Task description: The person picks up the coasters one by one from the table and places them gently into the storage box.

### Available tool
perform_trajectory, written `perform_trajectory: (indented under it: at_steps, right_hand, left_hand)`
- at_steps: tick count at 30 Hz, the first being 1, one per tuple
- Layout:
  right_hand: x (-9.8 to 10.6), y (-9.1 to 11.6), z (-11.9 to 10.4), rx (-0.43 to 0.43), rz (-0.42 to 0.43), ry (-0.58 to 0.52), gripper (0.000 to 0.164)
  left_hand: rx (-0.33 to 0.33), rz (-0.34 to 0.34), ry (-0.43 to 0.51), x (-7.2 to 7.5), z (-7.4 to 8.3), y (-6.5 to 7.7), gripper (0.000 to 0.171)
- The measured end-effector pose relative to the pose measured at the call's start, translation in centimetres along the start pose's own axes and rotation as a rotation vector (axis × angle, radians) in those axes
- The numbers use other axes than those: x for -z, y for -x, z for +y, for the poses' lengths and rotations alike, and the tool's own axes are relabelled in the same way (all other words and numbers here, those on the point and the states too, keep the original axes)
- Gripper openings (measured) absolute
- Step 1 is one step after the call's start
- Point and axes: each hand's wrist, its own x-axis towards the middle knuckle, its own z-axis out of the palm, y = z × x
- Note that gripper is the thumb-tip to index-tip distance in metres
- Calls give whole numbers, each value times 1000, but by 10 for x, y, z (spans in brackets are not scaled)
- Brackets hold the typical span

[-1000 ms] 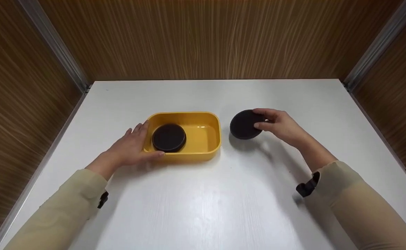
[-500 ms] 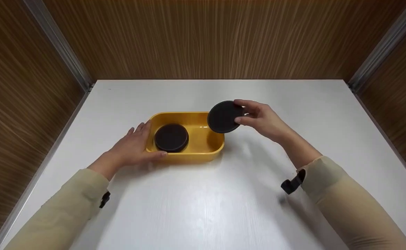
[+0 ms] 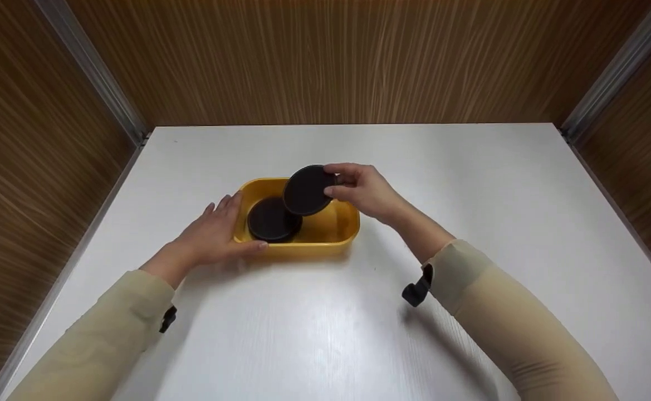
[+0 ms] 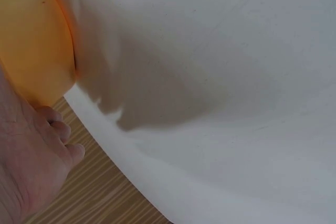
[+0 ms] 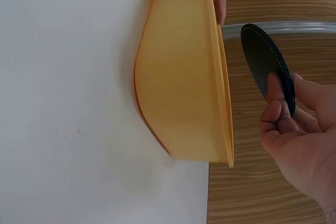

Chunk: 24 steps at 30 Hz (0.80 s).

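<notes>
In the head view, my right hand (image 3: 367, 189) pinches a round black coaster (image 3: 306, 192) by its right edge, between thumb and fingers. The coaster is tilted above a yellow box (image 3: 331, 245). Light stitching runs round the rim of this coaster (image 5: 262, 59) in the right wrist view. Inside the box, at its left end, lies a thick round black stack, apparently coasters (image 3: 272, 223), partly hidden by the held one. My left hand (image 3: 208, 234) rests against the box's left end, thumb along the front rim, fingers extended along the left side.
The box stands on a white table (image 3: 325, 323) enclosed by wood-grain panels (image 3: 325, 61) at the back and sides. A black wrist device (image 3: 417, 287) sits at the right sleeve, another (image 3: 168, 319) at the left.
My right hand has carried the coaster leftward from the table right of the box to above the box, tilting it more upright. My left hand has stayed at the box's left end.
</notes>
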Motion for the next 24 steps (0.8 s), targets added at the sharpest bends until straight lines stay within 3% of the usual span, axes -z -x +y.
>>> perform_trajectory:
  at_steps: [11, 24]
  right_hand:
    - [-31, -15, 4, -68, -66, 27, 48]
    - [-50, -21, 13, -117, -79, 53, 48]
  left_hand:
    - [8, -18, 3, 1, 0, 0, 134]
    - [8, -22, 0, 1, 0, 2, 133]
